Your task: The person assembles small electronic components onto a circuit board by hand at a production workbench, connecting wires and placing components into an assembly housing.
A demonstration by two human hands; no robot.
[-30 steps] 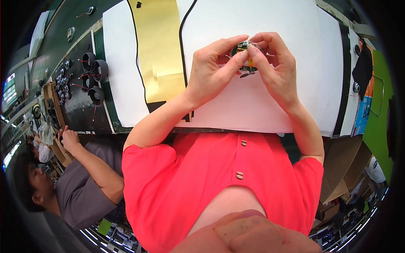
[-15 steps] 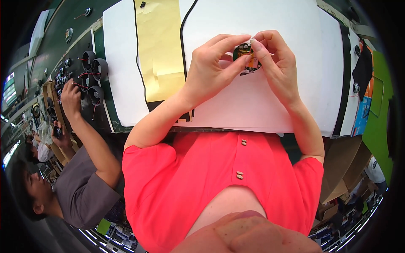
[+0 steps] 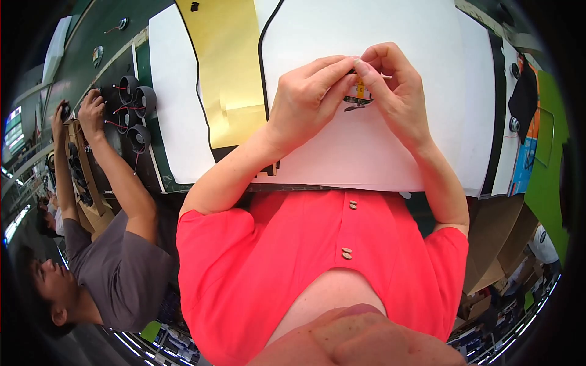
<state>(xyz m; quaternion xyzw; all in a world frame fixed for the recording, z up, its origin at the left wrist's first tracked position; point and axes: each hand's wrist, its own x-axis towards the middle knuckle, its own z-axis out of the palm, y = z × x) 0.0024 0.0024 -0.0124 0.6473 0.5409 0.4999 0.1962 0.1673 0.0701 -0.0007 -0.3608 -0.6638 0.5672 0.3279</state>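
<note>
Above the white sheet (image 3: 366,152), both hands meet around a small round circuit board (image 3: 359,94) with an orange-and-yellow labelled part on it. My left hand (image 3: 308,97) is closed, its thumb and fingers pinching the board's left side. Closed too, my right hand (image 3: 395,91) presses thumb and forefinger at the far edge, touching the left fingertips. A thin pale tip (image 3: 386,77) sticks out beside the right fingers. A short dark piece (image 3: 354,108) hangs from the board's near edge. Fingers cover most of the board.
To the left of my hands lies a yellow sheet (image 3: 229,79) edged by black cord (image 3: 261,55). Grey round housings (image 3: 144,100) with red wires stand further left, beside a co-worker's hand (image 3: 91,113). At the right edge are a black piece (image 3: 523,94) and a small speaker (image 3: 514,124).
My left fingers have closed in toward the right ones, covering more of the board. The yellow sheet's far end has shifted left. The co-worker's arms have reached farther away.
</note>
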